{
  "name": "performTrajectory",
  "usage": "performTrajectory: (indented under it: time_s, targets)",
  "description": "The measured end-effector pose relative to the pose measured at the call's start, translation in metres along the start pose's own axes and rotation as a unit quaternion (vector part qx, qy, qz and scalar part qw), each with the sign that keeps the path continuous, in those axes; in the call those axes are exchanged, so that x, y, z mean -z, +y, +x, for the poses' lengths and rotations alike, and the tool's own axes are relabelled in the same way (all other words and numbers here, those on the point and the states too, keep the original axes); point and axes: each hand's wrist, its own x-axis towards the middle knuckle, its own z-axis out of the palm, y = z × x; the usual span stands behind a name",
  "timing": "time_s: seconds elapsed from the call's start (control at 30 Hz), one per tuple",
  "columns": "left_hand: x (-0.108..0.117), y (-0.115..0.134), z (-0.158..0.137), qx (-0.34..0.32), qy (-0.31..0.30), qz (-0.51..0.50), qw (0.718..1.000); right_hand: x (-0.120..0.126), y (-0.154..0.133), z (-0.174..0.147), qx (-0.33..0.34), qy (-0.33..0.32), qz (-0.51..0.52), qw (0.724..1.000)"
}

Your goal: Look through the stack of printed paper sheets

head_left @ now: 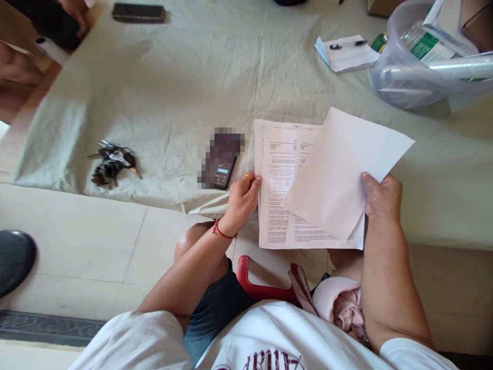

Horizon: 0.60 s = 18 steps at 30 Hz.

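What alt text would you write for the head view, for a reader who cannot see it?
A seated person holds printed papers over a cloth-covered table: the left hand grips their left edge, and the right hand holds a blank sheet on top. On the cloth lie a phone and keys; a plastic tub stands at far right.

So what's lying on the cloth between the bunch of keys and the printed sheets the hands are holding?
A dark phone, lying flat on the pale cloth, between the keys and the printed sheets, close to the left hand. The head view shows it.
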Motion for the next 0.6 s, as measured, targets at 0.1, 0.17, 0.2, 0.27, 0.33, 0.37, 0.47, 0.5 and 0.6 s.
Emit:
performTrajectory:
  time_s: [0.1, 0.17, 0.2, 0.27, 0.33, 0.37, 0.47, 0.5, 0.6]
  targets:
    - [-0.0002, -0.0006, 0.0002, 0.002, 0.000, 0.007, 1.000, 0.0000, 0.0005, 0.0003, 0.000, -0.001, 0.004, 1.000]
    - [-0.0004, -0.0011, 0.0006, 0.002, 0.001, 0.007, 1.000, -0.0001, 0.0002, 0.0003, -0.001, 0.000, 0.007, 1.000]
    - [-0.0005, -0.0012, 0.0007, 0.002, 0.001, 0.005, 1.000, -0.0003, -0.0001, 0.0002, -0.001, 0.000, 0.009, 1.000]
    - [-0.0007, -0.0010, 0.0007, 0.003, 0.000, -0.001, 1.000, -0.0008, -0.0012, -0.0004, -0.002, 0.001, 0.011, 1.000]
    - [-0.0006, -0.0005, 0.0003, 0.005, 0.000, -0.004, 1.000, -0.0016, -0.0026, -0.0012, -0.002, 0.002, 0.015, 1.000]
    - [-0.0005, -0.0003, 0.0000, 0.006, -0.001, -0.005, 1.000, -0.0021, -0.0033, -0.0017, -0.002, 0.003, 0.017, 1.000]
    - [-0.0002, -0.0002, -0.0007, 0.008, 0.000, -0.006, 1.000, -0.0033, -0.0050, -0.0029, -0.005, 0.007, 0.023, 1.000]
    - [-0.0002, -0.0004, -0.0007, 0.007, 0.001, -0.007, 1.000, -0.0037, -0.0055, -0.0031, -0.006, 0.009, 0.025, 1.000]
    - [-0.0003, -0.0006, -0.0004, 0.003, 0.003, -0.010, 1.000, -0.0048, -0.0070, -0.0035, -0.011, 0.014, 0.031, 0.999]
